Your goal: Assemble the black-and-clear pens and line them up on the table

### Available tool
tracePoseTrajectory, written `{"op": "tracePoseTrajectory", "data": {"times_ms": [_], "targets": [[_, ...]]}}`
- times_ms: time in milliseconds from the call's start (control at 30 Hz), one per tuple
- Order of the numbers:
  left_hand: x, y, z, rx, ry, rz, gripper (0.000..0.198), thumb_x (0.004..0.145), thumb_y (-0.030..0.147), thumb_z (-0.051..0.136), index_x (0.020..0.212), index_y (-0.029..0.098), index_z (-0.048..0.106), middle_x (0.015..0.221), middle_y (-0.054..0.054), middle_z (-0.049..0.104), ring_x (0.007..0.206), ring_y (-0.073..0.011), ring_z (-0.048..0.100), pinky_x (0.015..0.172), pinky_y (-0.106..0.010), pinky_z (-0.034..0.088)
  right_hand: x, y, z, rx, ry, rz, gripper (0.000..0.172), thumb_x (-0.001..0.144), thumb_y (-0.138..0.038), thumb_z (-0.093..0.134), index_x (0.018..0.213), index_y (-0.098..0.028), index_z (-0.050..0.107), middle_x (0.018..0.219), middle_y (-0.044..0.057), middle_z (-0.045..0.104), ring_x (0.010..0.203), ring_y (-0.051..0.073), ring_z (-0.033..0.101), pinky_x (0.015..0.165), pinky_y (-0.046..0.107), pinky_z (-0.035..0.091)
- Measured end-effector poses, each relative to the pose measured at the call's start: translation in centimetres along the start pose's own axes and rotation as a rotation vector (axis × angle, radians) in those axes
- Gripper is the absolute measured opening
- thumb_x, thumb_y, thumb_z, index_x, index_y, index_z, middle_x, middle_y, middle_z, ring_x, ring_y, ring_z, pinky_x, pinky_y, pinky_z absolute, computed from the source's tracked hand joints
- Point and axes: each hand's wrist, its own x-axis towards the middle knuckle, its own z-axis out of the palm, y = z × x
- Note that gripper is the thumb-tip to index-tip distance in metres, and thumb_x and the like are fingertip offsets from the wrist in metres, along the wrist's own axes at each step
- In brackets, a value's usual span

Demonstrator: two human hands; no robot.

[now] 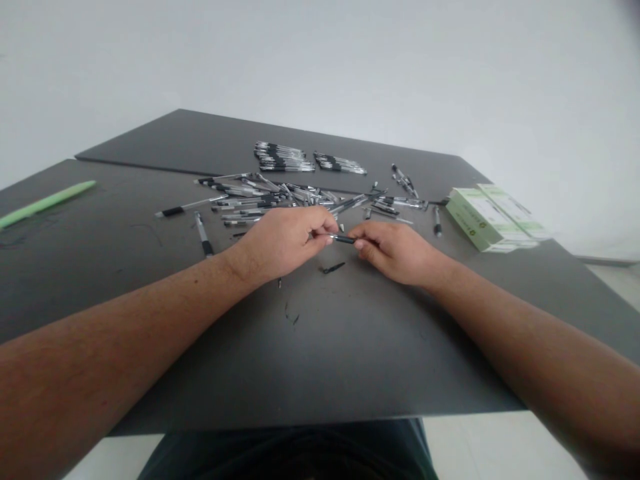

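Note:
Between my two hands a pen (343, 238) with a dark grip section is held level above the table. My left hand (287, 241) pinches its left end with thumb and forefinger. At the right end, the thumb and fingers of my right hand (393, 250) close on it. Just beyond my hands a loose pile of clear pens with black grips (250, 202) spreads over the table. A small black piece (333, 268), perhaps a clip or cap part, lies below the held pen. My fingers hide both ends of the pen.
Two neat stacks of pens, a larger one (283, 158) and a smaller one (341, 163), lie farther back. Green-and-white boxes (493, 220) sit at the right. A long light-green stick-like object (47, 203) lies at the left. The dark table (320, 373) has its near edge by my lap.

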Motion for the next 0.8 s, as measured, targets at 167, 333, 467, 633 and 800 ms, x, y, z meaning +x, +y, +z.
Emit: {"op": "tracePoseTrajectory", "data": {"times_ms": [167, 333, 467, 633, 800], "targets": [[-0.02, 0.05, 0.08, -0.047, 0.018, -0.033, 0.018, 0.102, 0.028, 0.070, 0.116, 0.024, 0.081, 0.104, -0.002, 0.088, 0.093, -0.0209, 0.083, 0.090, -0.032, 0.061, -0.09, -0.25, -0.03, 0.036, 0.042, 0.046, 0.010, 0.103, -0.028, 0.064, 0.112, -0.025, 0.067, 0.087, 0.002, 0.078, 0.071, 0.020, 0.067, 0.070, 0.031, 0.046], [-0.09, 0.20, -0.03, -0.102, 0.001, -0.056, 0.024, 0.100, 0.031, 0.071, 0.121, 0.022, 0.080, 0.110, -0.004, 0.089, 0.095, -0.0212, 0.083, 0.095, -0.033, 0.064, -0.08, -0.10, 0.10, 0.022, 0.067, 0.040, 0.008, 0.100, -0.029, 0.065, 0.108, -0.025, 0.065, 0.086, 0.001, 0.077, 0.069, 0.019, 0.065, 0.068, 0.031, 0.044], [0.01, -0.08, -0.05, -0.077, 0.008, -0.022, 0.028, 0.101, 0.035, 0.070, 0.123, 0.020, 0.080, 0.111, -0.006, 0.088, 0.096, -0.0222, 0.083, 0.091, -0.033, 0.064, -0.08, -0.02, 0.35, 0.014, 0.092, 0.033, 0.008, 0.100, -0.029, 0.065, 0.107, -0.025, 0.066, 0.087, 0.002, 0.077, 0.070, 0.019, 0.065, 0.069, 0.031, 0.044], [0.44, -0.53, -0.08, 0.169, -0.036, 0.058, 0.024, 0.105, 0.037, 0.063, 0.101, 0.022, 0.082, 0.092, -0.007, 0.082, 0.096, -0.0283, 0.079, 0.094, -0.042, 0.060, 0.06, -0.10, 0.60, -0.023, 0.101, 0.034, 0.010, 0.099, -0.030, 0.066, 0.107, -0.025, 0.068, 0.091, 0.004, 0.079, 0.074, 0.021, 0.067, 0.070, 0.033, 0.045], [0.55, -0.38, 0.10, 0.175, -0.045, 0.046, 0.026, 0.105, 0.035, 0.062, 0.103, 0.022, 0.084, 0.094, -0.008, 0.082, 0.096, -0.0285, 0.077, 0.093, -0.042, 0.058, 0.20, 0.14, 0.55, -0.031, 0.086, 0.027, 0.010, 0.099, -0.029, 0.065, 0.108, -0.024, 0.069, 0.093, 0.005, 0.080, 0.079, 0.023, 0.070, 0.074, 0.034, 0.047]]}}
